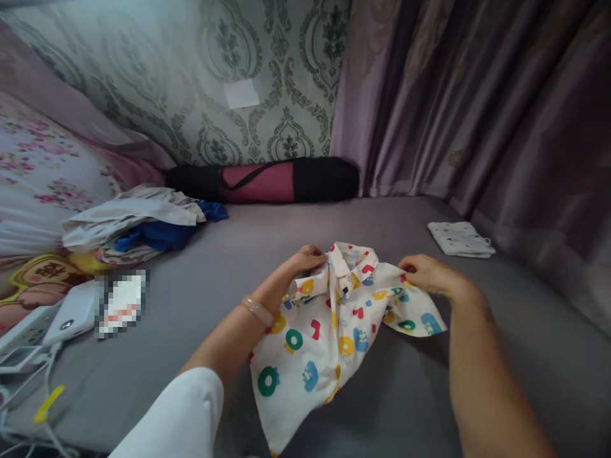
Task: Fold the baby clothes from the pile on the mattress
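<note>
Probably light and limp, the white, colourfully printed cloth shirt (pixel 321 343) suits shoulder holds; the left hand (pixel 310 259) pinches near its collar (pixel 338 261), the right hand (pixel 426 275) its right sleeve (pixel 414 312).

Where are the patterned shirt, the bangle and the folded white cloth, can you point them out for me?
Patterned shirt (pixel 324 343), head view: the point lies on its front.
Bangle (pixel 256 310), head view: on its band.
Folded white cloth (pixel 459 238), head view: on its top face.
</note>
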`<state>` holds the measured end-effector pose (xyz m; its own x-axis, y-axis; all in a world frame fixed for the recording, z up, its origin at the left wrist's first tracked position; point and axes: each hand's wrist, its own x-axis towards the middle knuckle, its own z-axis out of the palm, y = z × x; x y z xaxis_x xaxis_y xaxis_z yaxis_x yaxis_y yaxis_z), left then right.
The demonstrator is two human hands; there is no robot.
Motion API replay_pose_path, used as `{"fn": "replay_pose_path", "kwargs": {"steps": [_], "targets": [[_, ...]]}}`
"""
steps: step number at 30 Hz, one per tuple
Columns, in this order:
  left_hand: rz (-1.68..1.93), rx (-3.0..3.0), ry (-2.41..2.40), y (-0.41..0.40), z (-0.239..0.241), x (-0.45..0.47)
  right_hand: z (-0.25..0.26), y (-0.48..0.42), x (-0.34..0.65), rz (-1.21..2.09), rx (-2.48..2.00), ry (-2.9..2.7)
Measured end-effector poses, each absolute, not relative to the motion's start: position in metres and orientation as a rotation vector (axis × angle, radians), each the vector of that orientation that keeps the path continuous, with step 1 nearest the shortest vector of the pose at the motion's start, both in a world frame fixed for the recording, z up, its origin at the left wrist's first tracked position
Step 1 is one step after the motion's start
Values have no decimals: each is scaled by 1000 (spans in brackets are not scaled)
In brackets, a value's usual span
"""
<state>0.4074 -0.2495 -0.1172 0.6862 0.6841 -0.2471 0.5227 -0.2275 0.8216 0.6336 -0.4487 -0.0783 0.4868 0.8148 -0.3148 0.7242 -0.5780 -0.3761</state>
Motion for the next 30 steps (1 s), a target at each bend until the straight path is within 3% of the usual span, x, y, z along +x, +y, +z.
{"fn": "replay_pose_path", "kwargs": {"steps": [8,17,24,30], "targets": [[304,1654,830,-253,-116,408,-84,-460,647,678,-2470,-1177],[446,1563,488,-265,-74,377,-79,-447,631,682,-2277,-1496],[369,2022,230,-295,-47,341,-84,-437,624,495,-2304,-1544],[306,2376,183,-334,-54,335,-86,-442,631,398,-2408,-1473]]}}
